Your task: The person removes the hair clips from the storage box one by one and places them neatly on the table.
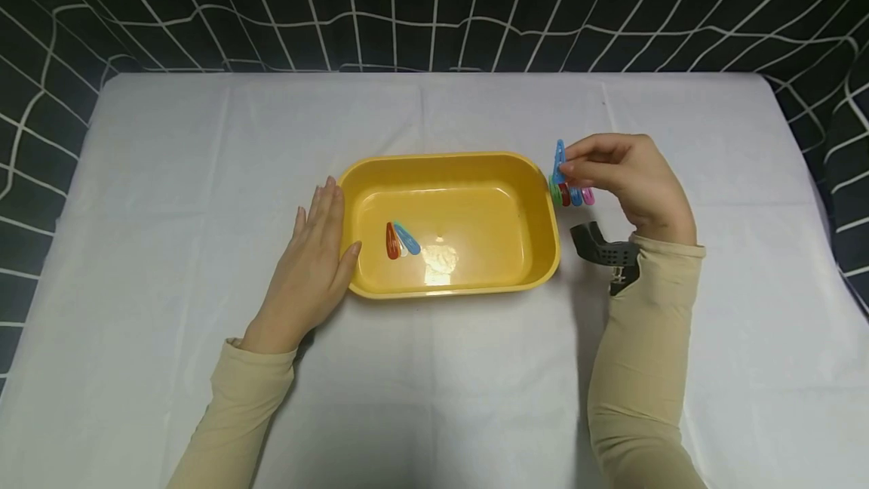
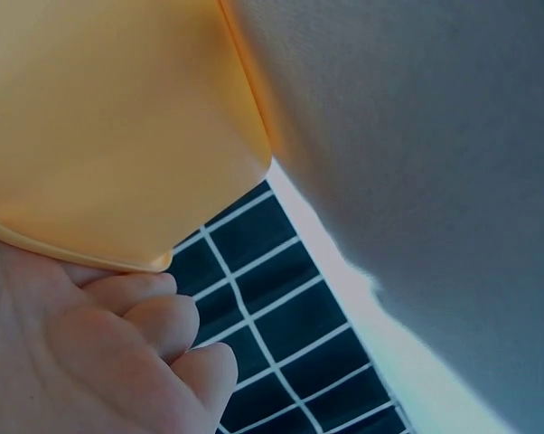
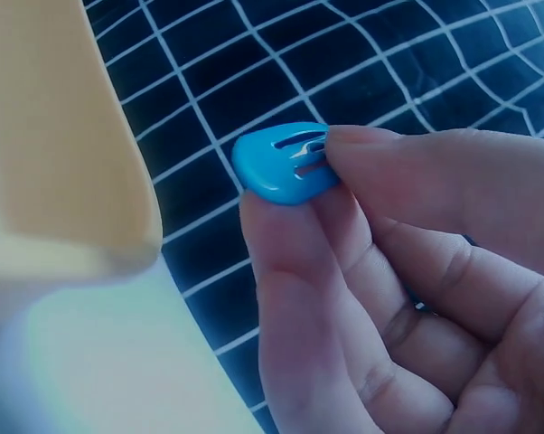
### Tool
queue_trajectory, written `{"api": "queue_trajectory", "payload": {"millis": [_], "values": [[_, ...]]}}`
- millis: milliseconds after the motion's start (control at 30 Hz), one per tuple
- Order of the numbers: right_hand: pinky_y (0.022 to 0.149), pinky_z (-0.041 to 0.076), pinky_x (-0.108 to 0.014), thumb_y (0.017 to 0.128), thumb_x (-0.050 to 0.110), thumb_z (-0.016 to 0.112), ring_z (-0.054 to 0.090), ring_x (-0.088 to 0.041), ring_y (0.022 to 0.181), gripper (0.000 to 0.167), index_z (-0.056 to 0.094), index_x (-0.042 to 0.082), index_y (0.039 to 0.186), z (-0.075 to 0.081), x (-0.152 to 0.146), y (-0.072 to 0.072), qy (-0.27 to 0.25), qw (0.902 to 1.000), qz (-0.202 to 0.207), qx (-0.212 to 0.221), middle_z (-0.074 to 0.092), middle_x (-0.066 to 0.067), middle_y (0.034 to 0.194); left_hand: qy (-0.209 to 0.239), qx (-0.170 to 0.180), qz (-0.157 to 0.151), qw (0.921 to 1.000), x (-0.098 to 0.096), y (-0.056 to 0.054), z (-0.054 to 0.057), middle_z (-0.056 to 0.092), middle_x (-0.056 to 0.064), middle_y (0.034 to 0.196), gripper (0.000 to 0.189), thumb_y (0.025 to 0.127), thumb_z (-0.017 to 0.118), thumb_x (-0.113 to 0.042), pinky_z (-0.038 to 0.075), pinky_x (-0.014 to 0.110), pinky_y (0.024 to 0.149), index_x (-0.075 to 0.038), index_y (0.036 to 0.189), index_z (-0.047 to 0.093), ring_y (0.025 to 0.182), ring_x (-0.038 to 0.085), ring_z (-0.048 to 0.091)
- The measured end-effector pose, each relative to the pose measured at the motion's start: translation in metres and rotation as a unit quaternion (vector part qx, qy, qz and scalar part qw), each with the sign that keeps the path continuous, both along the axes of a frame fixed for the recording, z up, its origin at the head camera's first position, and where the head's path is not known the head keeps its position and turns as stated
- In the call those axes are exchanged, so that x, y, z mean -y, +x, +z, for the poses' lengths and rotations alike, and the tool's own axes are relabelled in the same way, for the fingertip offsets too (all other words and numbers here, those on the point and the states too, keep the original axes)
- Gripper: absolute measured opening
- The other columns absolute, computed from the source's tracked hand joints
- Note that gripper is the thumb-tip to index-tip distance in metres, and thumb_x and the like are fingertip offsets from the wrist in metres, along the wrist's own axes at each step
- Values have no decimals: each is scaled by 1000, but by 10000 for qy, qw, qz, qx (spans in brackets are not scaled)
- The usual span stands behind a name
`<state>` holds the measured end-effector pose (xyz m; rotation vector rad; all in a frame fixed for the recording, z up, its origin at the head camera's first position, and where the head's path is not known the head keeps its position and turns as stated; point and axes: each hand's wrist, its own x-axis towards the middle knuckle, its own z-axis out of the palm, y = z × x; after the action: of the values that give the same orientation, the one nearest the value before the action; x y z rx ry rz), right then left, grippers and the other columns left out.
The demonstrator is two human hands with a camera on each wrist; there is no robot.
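Note:
In the head view my right hand pinches a blue snap hair clip between thumb and fingers, just beyond the right end of a yellow tray. The right wrist view shows this blue clip up close at the fingertips. Below it, several more hair clips in green, red, blue and pink lie in a row by the tray's right wall. My left hand lies with straight fingers against the tray's left rim. Inside the tray, a red clip and a blue clip lie left of centre, with a pale one partly hidden between them.
A white cloth covers the table under the tray. White netting over a dark backdrop rises behind the far edge and along both sides. A black wrist mount sits at the right cuff.

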<state>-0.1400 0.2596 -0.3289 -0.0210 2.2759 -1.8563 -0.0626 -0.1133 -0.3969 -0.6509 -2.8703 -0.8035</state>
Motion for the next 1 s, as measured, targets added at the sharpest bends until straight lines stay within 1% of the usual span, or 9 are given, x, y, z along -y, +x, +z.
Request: {"api": "queue_trajectory", "payload": {"millis": [233,400,667,867,1000], "values": [[66,54,-22,81,-1,70,65,-16,66,7,73,3,86,-4,-7,-1,-211,9996,-205,42,69,-4,76,-7,25,13,10000,0,0,0,10,21,155,63,98,40,-22,10,50,113,12,145,15,142,33,11],[66,54,-22,82,-2,69,64,-14,67,8,74,3,86,-4,-12,-1,-318,9987,-368,120,70,-4,77,-24,59,18,10000,0,1,0,8,21,155,64,99,41,-22,9,48,113,12,145,14,143,32,9],[66,54,-22,82,-5,68,65,-15,68,10,74,2,84,-6,-18,0,-661,9962,-546,171,70,-4,77,4,73,27,10000,0,1,2,8,21,155,64,98,41,-22,10,48,113,12,146,14,143,31,9],[67,54,-22,82,-7,66,66,-14,68,14,74,3,83,-8,-23,-1,-673,9951,-670,275,70,-3,78,12,95,23,10000,0,1,1,8,20,155,64,99,40,-22,9,47,113,11,146,14,143,30,8],[66,54,-22,82,-6,67,66,-15,68,13,75,4,83,-9,-27,-1,-663,9944,-749,352,69,-3,77,-14,129,23,9999,0,1,1,6,19,156,65,99,41,-22,7,46,114,11,146,12,143,28,6]]}}
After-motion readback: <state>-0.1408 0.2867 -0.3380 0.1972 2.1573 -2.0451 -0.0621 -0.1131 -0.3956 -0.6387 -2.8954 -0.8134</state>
